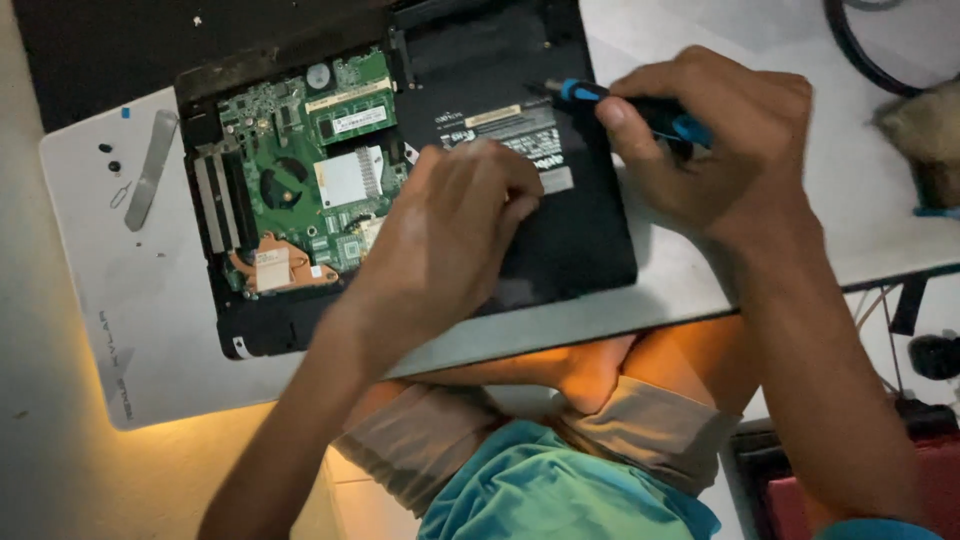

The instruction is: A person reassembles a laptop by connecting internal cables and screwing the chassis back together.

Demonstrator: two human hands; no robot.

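Your right hand is closed around a screwdriver with a black and blue handle, gripping it with fingers wrapped over the shaft end; the tool lies nearly flat, its tip pointing left over the far right part of the laptop. Your left hand rests on the laptop's black bottom cover, fingers curled and pressing down near the middle of the machine, holding nothing that can be seen.

The laptop lies upside down on the white desk, its left half uncovered. There you see the green circuit board, a memory module at its far edge, a round black fan and a copper-coloured heat plate at the near left corner. The black cover still sits over the right half, with a label under your left fingertips.

To the left of the laptop, on the desk, lies a slim grey metal pry tool, and just beside it two small dark screws. At the far right edge of the desk sits a brownish cloth-like lump, blurred. Your knees and a turquoise garment show below the near edge of the desk.
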